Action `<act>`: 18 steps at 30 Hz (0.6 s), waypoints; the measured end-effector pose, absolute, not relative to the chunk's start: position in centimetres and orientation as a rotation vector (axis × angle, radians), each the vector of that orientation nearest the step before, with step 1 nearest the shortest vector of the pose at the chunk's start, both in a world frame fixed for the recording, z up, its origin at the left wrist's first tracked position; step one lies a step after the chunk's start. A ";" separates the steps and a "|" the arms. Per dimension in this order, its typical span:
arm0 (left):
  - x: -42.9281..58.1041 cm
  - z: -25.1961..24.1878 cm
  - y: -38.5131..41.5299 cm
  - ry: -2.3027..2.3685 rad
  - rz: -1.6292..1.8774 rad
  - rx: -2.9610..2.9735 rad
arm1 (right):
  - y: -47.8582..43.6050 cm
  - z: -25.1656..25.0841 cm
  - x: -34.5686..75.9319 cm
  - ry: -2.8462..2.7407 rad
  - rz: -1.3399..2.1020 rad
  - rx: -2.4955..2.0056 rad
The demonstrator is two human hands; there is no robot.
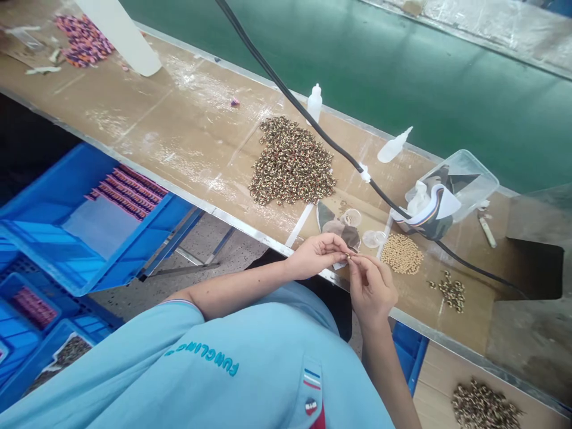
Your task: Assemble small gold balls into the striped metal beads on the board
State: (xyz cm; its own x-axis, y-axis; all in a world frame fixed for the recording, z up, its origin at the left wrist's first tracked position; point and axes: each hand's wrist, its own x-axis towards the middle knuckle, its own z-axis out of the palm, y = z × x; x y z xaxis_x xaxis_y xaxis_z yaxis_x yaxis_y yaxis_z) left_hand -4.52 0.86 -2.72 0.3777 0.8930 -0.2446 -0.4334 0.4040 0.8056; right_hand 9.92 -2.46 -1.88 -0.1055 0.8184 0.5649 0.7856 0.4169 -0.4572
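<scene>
My left hand point(318, 256) and my right hand point(372, 287) meet at the table's front edge, fingertips pinched together around something tiny that I cannot make out. Both hands are closed. Just beyond them lies a camouflage-patterned cloth point(331, 223), with a small clear round cup point(352, 217) on it and clear lids point(374, 239) beside it. Right of my hands is a flat heap of small tan round pieces point(402, 254). A large pile of small dark-and-gold pieces point(292, 161) spreads behind the cloth, and a smaller cluster of similar pieces point(453, 292) sits farther right.
A black cable point(286, 89) crosses above the table point(179, 131). White squeeze bottles point(314, 102) and a clear plastic box point(478, 173) stand near the green surface point(402, 77). Blue bins point(93, 262) are at left. More dark pieces point(485, 405) lie lower right.
</scene>
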 end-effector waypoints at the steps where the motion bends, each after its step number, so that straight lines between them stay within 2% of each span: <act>1: -4.5 -2.7 0.9 0.761 0.940 0.709 | -2.5 -1.8 10.0 -1.873 0.075 -1.389; 7: -4.3 -2.7 0.9 0.723 0.942 0.614 | -2.7 -1.9 14.3 -1.732 -0.114 -1.586; 12: -4.2 -3.1 0.8 0.685 0.947 0.611 | -3.7 -2.6 19.8 -1.585 -0.258 -1.998; 18: -4.8 -2.9 0.5 0.704 0.954 0.794 | -5.0 -3.4 22.7 -1.492 -0.171 -2.101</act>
